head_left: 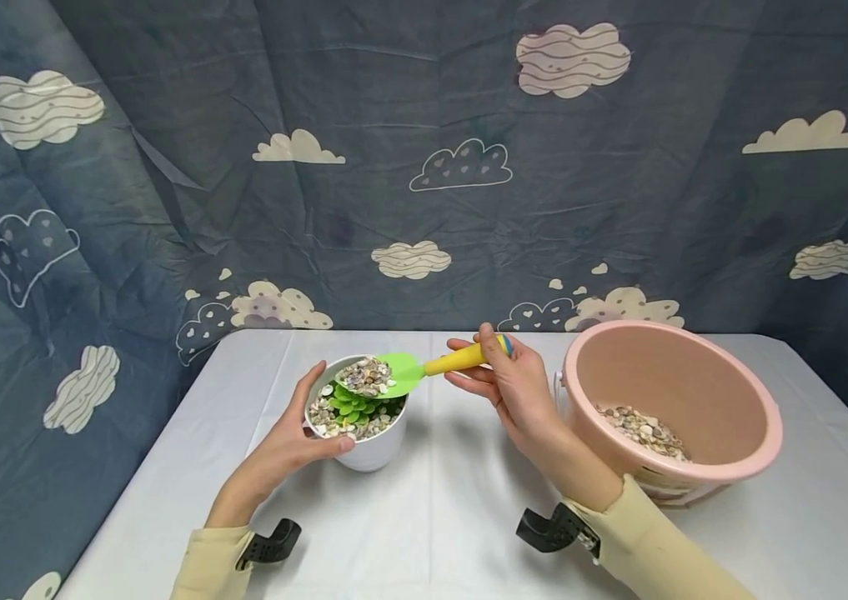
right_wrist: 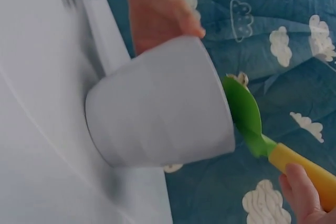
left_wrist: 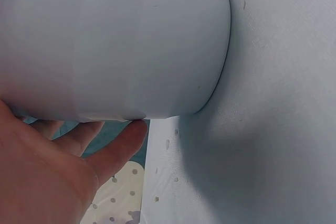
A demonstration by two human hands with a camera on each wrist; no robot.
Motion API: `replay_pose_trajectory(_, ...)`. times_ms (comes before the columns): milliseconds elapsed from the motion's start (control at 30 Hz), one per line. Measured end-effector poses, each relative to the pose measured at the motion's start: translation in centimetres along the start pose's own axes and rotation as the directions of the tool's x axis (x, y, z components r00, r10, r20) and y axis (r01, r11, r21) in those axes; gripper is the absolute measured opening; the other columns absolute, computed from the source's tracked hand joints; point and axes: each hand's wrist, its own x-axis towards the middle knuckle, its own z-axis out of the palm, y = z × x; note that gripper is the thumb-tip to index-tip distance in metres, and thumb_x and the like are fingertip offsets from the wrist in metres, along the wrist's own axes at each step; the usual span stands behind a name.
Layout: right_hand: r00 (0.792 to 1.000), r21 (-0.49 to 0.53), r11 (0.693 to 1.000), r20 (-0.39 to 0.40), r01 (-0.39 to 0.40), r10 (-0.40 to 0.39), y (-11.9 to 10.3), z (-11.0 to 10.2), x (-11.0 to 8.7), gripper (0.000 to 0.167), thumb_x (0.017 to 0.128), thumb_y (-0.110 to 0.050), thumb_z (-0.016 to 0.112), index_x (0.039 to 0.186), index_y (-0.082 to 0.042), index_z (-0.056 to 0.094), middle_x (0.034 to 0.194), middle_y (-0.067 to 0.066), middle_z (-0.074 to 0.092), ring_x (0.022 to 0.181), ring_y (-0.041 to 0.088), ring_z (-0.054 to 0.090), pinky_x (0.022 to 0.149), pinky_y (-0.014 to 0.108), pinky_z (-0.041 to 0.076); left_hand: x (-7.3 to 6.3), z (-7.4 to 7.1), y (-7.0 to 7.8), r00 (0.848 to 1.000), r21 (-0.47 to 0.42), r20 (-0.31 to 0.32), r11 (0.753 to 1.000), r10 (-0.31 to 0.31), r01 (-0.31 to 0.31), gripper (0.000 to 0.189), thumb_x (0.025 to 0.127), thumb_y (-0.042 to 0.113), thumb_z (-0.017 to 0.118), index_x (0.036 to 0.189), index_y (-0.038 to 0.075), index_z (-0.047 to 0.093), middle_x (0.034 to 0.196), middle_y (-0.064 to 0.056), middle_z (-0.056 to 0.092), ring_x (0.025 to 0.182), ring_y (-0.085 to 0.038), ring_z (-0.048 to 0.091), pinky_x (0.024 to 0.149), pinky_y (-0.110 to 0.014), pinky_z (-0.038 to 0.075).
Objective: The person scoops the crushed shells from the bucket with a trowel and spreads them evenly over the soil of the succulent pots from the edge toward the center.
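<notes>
The scoop (head_left: 410, 373), green with a yellow handle, is held over the mouth of the pot (head_left: 373, 454), its blade loaded with pebbles (head_left: 367, 377); whether it touches the rim I cannot tell. Below the blade, a leafy plant (head_left: 352, 407) grows in the pot among more pebbles. The right hand (head_left: 519, 390) is closed on the scoop's handle, the left hand (head_left: 284, 446) wrapped round the pot's side, thumb near the rim. The white pot stands upright on the worktop (head_left: 469, 533). To the right sits a pink bucket (head_left: 731, 400) with pebbles inside, and behind hangs a cloud-patterned cloth (head_left: 393, 92)
</notes>
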Motion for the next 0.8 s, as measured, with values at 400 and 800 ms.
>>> replay_pose_trajectory(400, 0.992, -0.139, 0.983, 0.047, 0.123, -0.118, 0.6, 0.4, 1.9, 0.045, 0.096, -0.036, 0.062, 0.108, 0.007, 0.053, 0.106, 0.019, 0.07, 0.094, 0.033, 0.07, 0.075, 0.044, 0.057, 0.0, -0.1, 0.0, 1.0, -0.023, 0.001, 1.0, -0.007, 0.007, 0.111, 0.076, 0.024, 0.085, 0.157, 0.037, 0.009, 0.16, -0.014, 0.01, 0.141, -0.038, 0.025, 0.11, -0.055, 0.027)
replay_pose_trajectory(800, 0.961, -0.317, 0.908, 0.121, 0.274, -0.248, 0.7, 1.1, 3.4, 0.039, 0.098, -0.033, 0.061, 0.103, 0.006, 0.057, 0.097, 0.021, 0.071, 0.087, 0.03, 0.072, 0.072, 0.042, 0.058, 0.1, 0.0, 0.0, 1.0, 0.004, 0.001, 1.0, -0.006, 0.006, 0.111, 0.076, 0.026, 0.084, 0.157, 0.037, 0.009, 0.161, -0.014, 0.009, 0.143, -0.039, 0.02, 0.11, -0.058, 0.025)
